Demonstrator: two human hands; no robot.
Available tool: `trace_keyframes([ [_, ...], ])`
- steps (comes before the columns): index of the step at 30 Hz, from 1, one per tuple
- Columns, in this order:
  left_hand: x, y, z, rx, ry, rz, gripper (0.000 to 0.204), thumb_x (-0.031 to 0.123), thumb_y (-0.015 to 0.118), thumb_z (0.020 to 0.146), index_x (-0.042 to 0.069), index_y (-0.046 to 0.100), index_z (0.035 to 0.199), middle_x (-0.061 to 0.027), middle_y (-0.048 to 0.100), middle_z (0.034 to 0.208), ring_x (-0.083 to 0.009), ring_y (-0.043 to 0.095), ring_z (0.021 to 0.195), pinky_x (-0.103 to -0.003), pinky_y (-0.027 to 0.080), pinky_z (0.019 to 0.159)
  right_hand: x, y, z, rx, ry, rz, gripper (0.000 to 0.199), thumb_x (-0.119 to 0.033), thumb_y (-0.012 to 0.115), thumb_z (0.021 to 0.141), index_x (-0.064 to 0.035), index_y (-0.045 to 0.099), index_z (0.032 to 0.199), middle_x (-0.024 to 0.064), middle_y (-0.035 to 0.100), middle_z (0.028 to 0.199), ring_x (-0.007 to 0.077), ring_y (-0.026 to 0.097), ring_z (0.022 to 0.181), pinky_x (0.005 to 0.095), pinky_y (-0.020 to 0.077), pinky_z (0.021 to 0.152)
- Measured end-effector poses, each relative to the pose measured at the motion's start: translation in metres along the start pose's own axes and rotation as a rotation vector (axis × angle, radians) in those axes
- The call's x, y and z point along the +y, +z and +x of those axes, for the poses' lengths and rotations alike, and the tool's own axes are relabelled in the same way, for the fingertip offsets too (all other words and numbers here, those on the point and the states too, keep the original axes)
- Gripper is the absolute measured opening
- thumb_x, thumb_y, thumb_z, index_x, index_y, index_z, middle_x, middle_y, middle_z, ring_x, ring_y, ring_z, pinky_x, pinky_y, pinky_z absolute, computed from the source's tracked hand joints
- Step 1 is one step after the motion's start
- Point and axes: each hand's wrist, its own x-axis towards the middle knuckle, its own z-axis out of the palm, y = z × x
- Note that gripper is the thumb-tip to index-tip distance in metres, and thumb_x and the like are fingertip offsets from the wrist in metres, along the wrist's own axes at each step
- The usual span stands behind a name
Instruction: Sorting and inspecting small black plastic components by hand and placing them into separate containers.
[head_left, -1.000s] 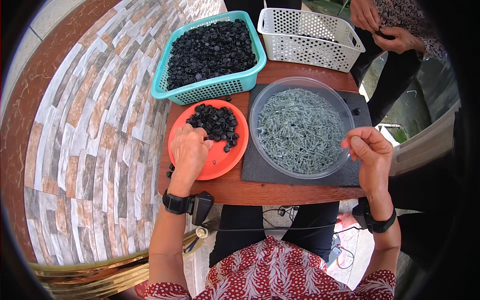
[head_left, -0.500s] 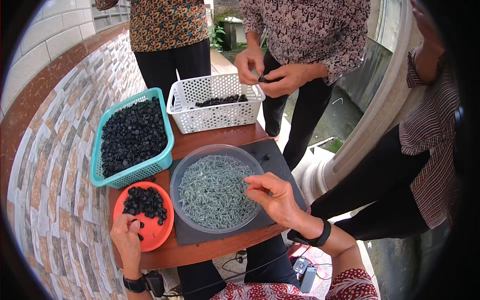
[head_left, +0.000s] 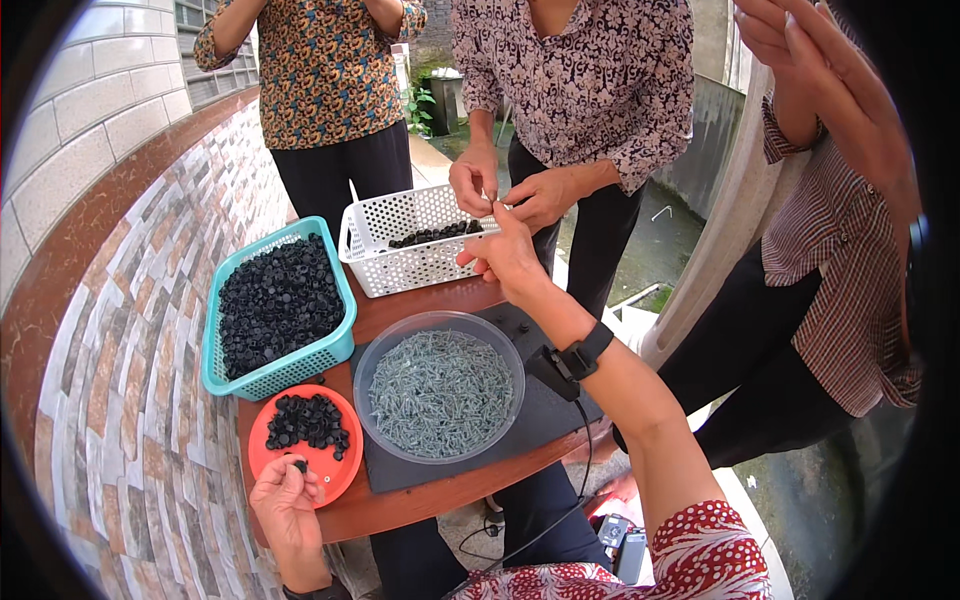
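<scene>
Black cap (head_left: 300, 466) pinched in left hand (head_left: 285, 505) fingers; right hand (head_left: 510, 258) fingers' hold unclear, reaching away.

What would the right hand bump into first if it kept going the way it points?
Probably the co-worker's hands just beyond it, above the white basket. The right hand reaches up and away toward them, though depth is hard to judge.

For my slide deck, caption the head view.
Left hand pinches a black cap at the orange plate; right hand reaches toward the white basket.
</scene>
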Motion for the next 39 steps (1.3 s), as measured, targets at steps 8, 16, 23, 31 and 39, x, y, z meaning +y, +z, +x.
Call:
trace_keyframes([
  [8, -0.019, 0.025, -0.031, -0.225, -0.254, -0.176, 0.020, 0.006, 0.063, 0.083, -0.005, 0.059, 0.099, -0.0134, 0.062, 0.082, -0.0172, 0.056, 0.065, -0.030, 0.042, 0.056, 0.073, -0.001, -0.108, -0.309, -0.074, -0.211, 0.019, -0.003, 0.065, 0.075, 0.0023, 0.067, 0.093, 0.0077, 0.067, 0.076, 0.0089, 0.060, 0.067, 0.0233, 0.0464, 0.059],
  [16, -0.046, 0.045, -0.043, -0.306, -0.443, -0.274, 0.020, 0.006, 0.062, 0.084, -0.008, 0.059, 0.099, -0.0154, 0.062, 0.081, -0.0159, 0.055, 0.064, -0.029, 0.043, 0.056, 0.084, 0.013, -0.129, -0.239, -0.495, -0.584, 0.005, -0.007, 0.067, 0.070, -0.0041, 0.065, 0.074, 0.0106, 0.060, 0.073, 0.0294, 0.056, 0.078, 0.0390, 0.0444, 0.069],
  [23, -0.054, 0.057, -0.040, -0.283, -0.479, -0.268, 0.019, 0.007, 0.061, 0.085, -0.007, 0.059, 0.098, -0.0140, 0.062, 0.081, -0.0144, 0.053, 0.064, -0.027, 0.041, 0.057, 0.102, 0.039, -0.120, -0.250, -0.812, -0.940, 0.009, -0.004, 0.067, 0.063, -0.0044, 0.059, 0.067, 0.0083, 0.052, 0.070, 0.0269, 0.051, 0.072, 0.0372, 0.0433, 0.061],
  [31, -0.059, 0.062, -0.027, -0.271, -0.458, -0.263, 0.019, 0.007, 0.061, 0.085, -0.006, 0.059, 0.099, -0.0135, 0.062, 0.081, -0.0136, 0.053, 0.063, -0.027, 0.041, 0.058, 0.077, 0.050, -0.115, -0.435, -0.855, -1.206, 0.013, -0.005, 0.066, 0.054, -0.0002, 0.059, 0.064, 0.0136, 0.058, 0.071, 0.0289, 0.054, 0.075, 0.0375, 0.0468, 0.065],
  [39, -0.062, 0.059, -0.026, -0.268, -0.477, -0.284, 0.020, 0.007, 0.062, 0.085, -0.006, 0.059, 0.099, -0.0149, 0.062, 0.081, -0.0147, 0.054, 0.063, -0.027, 0.041, 0.058, 0.089, 0.033, -0.118, -0.366, -0.781, -1.002, 0.010, 0.000, 0.063, 0.059, 0.0008, 0.056, 0.066, 0.0151, 0.057, 0.071, 0.0310, 0.053, 0.073, 0.0405, 0.0461, 0.065],
])
